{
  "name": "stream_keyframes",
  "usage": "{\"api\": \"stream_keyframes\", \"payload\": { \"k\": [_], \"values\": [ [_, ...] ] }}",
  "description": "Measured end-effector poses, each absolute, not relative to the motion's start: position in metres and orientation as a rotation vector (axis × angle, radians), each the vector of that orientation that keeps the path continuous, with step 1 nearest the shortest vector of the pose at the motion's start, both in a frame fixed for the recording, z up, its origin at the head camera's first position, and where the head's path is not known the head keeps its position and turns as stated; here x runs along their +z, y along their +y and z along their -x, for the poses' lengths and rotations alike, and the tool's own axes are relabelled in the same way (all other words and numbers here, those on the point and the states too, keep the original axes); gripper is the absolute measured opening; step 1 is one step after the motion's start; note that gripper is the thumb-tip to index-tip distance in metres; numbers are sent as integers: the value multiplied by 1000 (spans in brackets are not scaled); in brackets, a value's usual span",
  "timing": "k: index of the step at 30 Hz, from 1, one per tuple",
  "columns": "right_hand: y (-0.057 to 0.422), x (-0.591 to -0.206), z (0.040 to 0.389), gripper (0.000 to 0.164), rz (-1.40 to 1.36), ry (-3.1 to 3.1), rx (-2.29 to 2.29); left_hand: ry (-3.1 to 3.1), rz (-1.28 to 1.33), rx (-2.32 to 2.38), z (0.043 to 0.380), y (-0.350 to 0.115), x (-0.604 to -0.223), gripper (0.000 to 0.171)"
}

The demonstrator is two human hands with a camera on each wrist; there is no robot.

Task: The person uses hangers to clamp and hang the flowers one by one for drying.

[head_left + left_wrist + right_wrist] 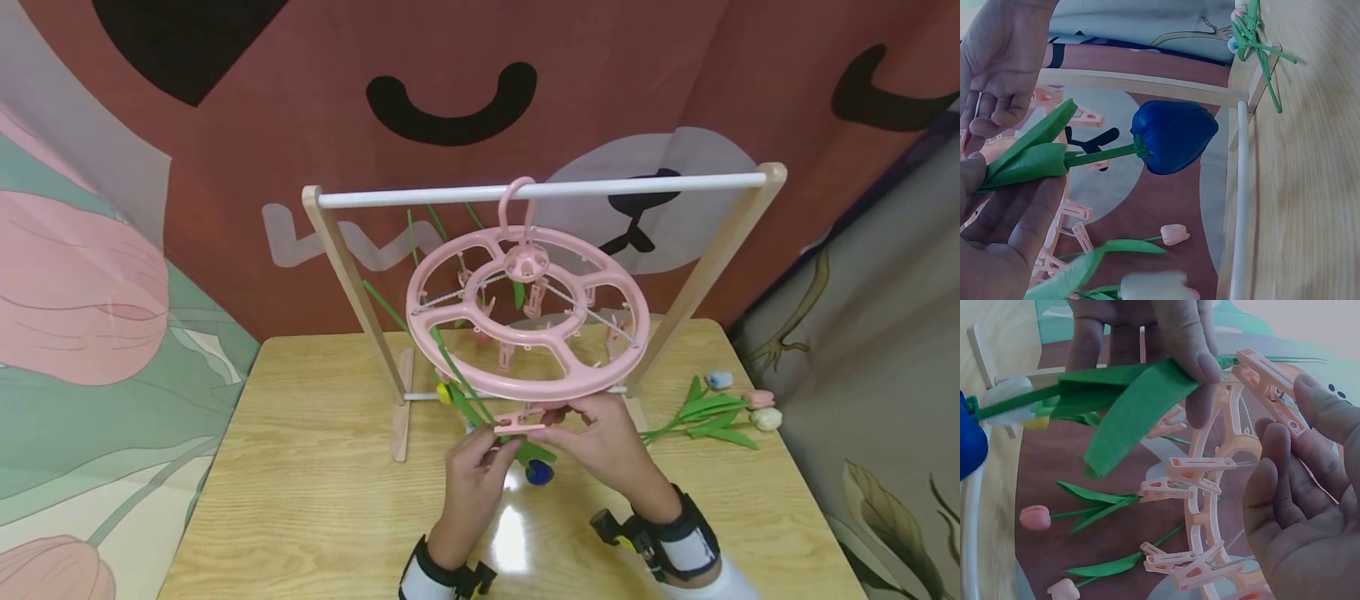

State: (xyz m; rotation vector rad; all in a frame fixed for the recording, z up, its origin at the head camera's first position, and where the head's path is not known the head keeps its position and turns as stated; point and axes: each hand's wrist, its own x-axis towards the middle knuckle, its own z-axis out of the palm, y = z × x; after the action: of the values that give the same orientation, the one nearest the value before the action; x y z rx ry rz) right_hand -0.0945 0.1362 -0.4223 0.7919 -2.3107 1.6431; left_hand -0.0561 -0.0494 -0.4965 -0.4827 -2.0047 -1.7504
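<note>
Between thumb and fingers my left hand (476, 473) pinches the green stem and leaves of a blue artificial tulip (1174, 136), whose flower head points down. My right hand (600, 437) grips the tail end of a pink clothespin (1270, 390) at the near rim of a round pink drying hanger (525, 387). In the right wrist view the tulip's stem passes at the clothespin's jaws. Other tulips hang upside down from the ring, among them a pink tulip (1035, 517) held in a clothespin and a pale tulip (1064, 590).
The hanger hooks over the white bar (420, 197) of a wooden stand (701, 267) on the wood-grain table (300, 500). Several loose tulips (712, 412) lie at the table's right. Spare pink clothespins (1200, 465) dangle around the ring. A printed curtain (450, 50) stands behind.
</note>
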Motion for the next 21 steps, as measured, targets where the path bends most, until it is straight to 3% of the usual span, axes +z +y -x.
{"api": "stream_keyframes", "payload": {
  "k": [9,13,15,18,21],
  "values": [
    [140,-421,92,37,-806,-2384,1481,-1957,534,-1709,58,-48,-496,22],
    [149,-418,92,28,-874,-2221,1178,-1954,531,-1716,57,-49,-494,22],
    [154,-414,94,36,-893,-2018,1080,-1960,529,-1715,57,-50,-493,21],
    [161,-404,100,45,-795,-1759,946,-1974,517,-1713,57,-53,-492,19],
    [174,-394,111,37,-672,-1783,841,-1973,512,-1711,57,-56,-491,19]
  ]
}}
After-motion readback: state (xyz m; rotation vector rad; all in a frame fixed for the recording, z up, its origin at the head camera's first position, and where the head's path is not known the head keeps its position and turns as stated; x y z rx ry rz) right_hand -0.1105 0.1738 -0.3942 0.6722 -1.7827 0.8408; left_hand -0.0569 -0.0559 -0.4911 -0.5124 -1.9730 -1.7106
